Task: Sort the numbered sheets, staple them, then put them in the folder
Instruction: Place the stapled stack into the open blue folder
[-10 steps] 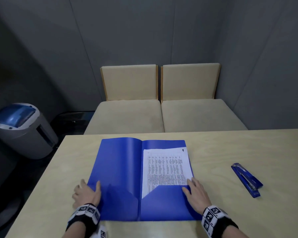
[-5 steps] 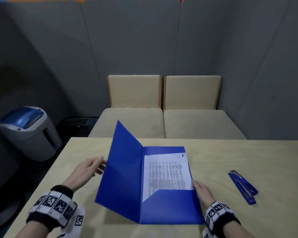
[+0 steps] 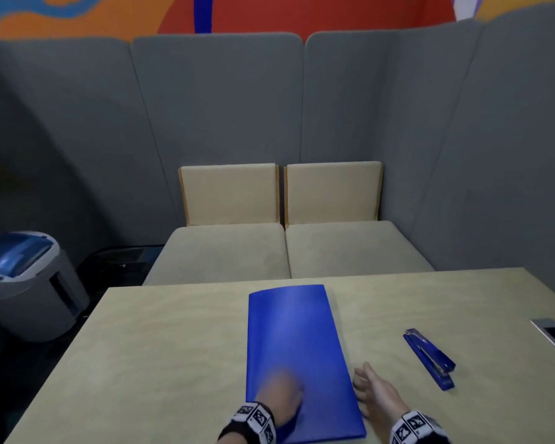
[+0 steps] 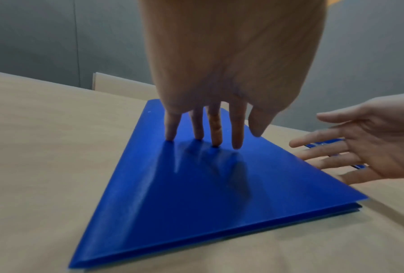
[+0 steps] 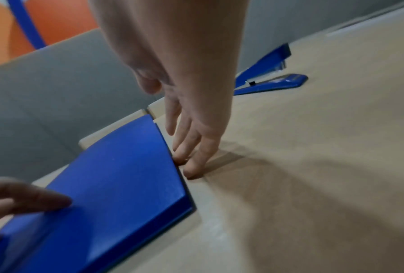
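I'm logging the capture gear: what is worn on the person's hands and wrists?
Both hands, left hand and right hand, are bare, with no gloves or rings visible. Each wrist carries a black band bearing white squares printed with black coded markers. No sleeves show.

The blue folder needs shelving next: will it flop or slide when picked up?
The blue folder looks thin and glossy, so it probably bends if lifted by one edge. Its sheen suggests it slides easily on the table. The left hand presses the cover down, so it may spring open.
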`<action>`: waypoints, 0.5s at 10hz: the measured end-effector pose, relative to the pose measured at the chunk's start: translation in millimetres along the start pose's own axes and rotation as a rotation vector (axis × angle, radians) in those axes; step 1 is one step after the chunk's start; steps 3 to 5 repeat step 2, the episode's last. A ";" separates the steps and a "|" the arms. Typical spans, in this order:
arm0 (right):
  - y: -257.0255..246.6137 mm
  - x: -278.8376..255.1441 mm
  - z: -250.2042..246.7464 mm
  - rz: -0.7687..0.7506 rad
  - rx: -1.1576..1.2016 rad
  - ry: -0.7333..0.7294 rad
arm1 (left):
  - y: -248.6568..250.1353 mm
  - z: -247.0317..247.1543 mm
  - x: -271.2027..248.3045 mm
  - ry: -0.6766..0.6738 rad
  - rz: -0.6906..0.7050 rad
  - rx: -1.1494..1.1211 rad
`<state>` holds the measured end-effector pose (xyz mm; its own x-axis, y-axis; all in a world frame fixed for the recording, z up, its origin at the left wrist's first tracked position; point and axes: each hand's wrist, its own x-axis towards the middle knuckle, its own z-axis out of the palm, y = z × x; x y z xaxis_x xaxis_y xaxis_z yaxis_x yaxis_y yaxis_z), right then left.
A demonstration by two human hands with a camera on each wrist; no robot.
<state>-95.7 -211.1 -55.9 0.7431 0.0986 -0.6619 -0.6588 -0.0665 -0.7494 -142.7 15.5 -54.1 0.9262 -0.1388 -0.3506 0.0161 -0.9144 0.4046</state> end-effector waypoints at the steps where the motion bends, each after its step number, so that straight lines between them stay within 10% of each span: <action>1: -4.0 -6.6 9.9 -0.056 -0.282 0.019 | 0.2 4.5 0.7 -0.058 0.033 0.063; 2: -20.8 -16.5 17.4 -0.186 -0.819 0.039 | 5.7 -26.3 5.1 -0.146 0.014 -0.011; 5: -20.8 -16.5 17.4 -0.186 -0.819 0.039 | 5.7 -26.3 5.1 -0.146 0.014 -0.011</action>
